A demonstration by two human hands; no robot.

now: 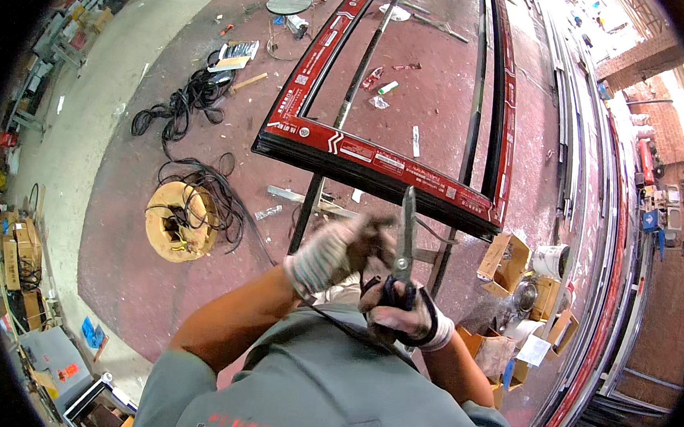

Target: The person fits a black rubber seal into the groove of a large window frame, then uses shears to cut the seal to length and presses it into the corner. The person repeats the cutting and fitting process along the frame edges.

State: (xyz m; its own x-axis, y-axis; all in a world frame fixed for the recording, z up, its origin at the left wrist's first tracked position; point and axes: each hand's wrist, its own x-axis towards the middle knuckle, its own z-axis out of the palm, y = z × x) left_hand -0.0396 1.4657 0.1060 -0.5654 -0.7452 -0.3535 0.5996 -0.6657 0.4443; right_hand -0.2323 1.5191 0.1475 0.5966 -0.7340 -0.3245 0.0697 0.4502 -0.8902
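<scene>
Down in front of the person's grey shirt (291, 369), the gloved right hand (404, 317) had its fingers clamped around the dark handles of metal shears (405, 234), whose blades pointed away from the body, toward the near rail of a red-wrapped window frame (377, 159). The blade tip overlapped that rail in the view, though whether they touched could not be told. Just left of the shears, the left hand (331, 256) in its striped glove was blurred, and whether its fingers were together or apart, or gripped anything, could not be told. A thin black strip (331, 317) crossed the shirt below the hands, near the left wrist. On the dark red floor (131, 222), loose black coils draped over a tan spool (157, 232), while an open cardboard box (505, 264) stood beside a white bucket (549, 261) on the right.
</scene>
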